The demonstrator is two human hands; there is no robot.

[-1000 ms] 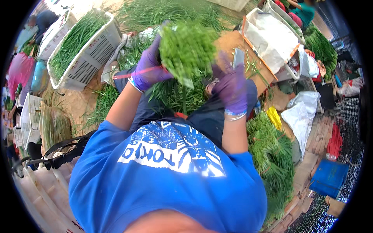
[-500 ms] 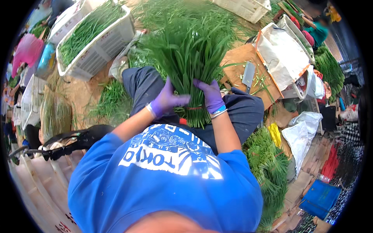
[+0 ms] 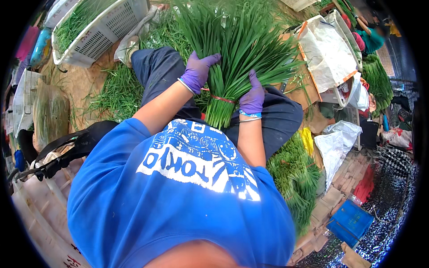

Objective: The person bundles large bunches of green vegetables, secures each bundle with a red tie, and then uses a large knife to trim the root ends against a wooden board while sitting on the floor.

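Note:
A thick bunch of garlic chives [image 3: 223,80] stands in front of me, its green leaves fanned out toward the far right. A red band [image 3: 222,98] circles it just above the pale cut ends. My left hand [image 3: 201,72], in a purple glove, is closed on the bunch's left side above the band. Against the right side rests my right hand [image 3: 253,96], gloved the same way; its thumb points up along the leaves and its fingers are partly hidden behind the bunch. The leaves cover most of the board and the knife at the right.
Loose chives [image 3: 117,91] lie on the floor to the left, beyond which stands a white crate [image 3: 96,42] of greens. Banded bunches [image 3: 290,178] are piled beside my right hip. A white sack [image 3: 324,53] drapes over a crate at the far right. Another person [image 3: 373,39] is farther back.
The bunch has tilted, its leaves swinging right over the board and knife. My left hand has moved up and closed on its side; my right thumb now points up. The whole view has shifted slightly.

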